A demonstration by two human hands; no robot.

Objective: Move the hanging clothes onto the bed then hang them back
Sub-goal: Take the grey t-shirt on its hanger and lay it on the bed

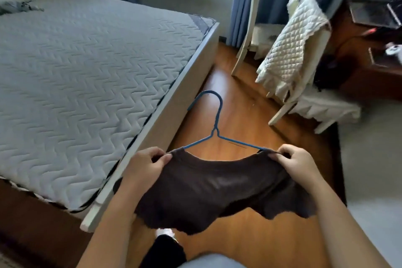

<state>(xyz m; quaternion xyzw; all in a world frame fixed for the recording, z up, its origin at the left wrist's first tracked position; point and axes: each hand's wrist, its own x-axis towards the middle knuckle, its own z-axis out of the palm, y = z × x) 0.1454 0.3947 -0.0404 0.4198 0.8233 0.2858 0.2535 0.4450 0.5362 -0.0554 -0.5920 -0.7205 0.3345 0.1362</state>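
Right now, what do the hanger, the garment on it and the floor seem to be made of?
Hanger: thin wire, probably metal under a blue coating, twisted at the neck. Garment: soft matte dark-brown fabric, likely knit; it drapes limply. Floor: wood or laminate, glossy; grain and window glare show.

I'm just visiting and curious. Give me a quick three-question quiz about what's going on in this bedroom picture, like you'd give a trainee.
1. True or false: the brown garment lies on the bed.
2. What colour is the hanger? A red, B blue, C white.
3. Fill in: the left hand and right hand each pinch one ___ of the garment.
Key: 1 false, it is held above the floor; 2 B; 3 shoulder.
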